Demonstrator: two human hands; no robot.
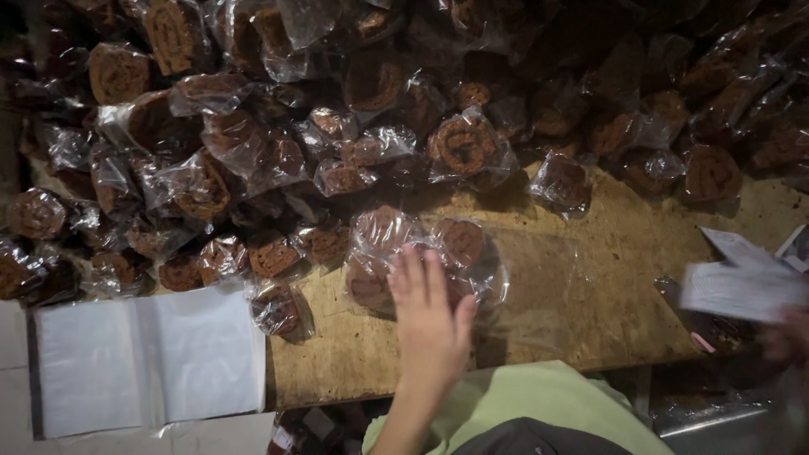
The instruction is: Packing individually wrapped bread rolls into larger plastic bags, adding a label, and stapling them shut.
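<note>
My left hand (430, 316) lies flat, fingers apart, on a clear plastic bag (396, 244) that holds several brown swirl cake slices, at the middle of the wooden board (590, 286). My right hand (788, 333) is blurred at the right edge and holds a white sheet of paper (742, 282) above the board's right end. A big heap of wrapped brown cake slices (278, 143) covers the far and left part of the board.
A stack of empty clear plastic bags (147, 358) lies at the lower left. One wrapped slice (282, 310) sits beside it. My green sleeve (539, 400) is at the bottom. A metal edge (716, 417) shows at the lower right.
</note>
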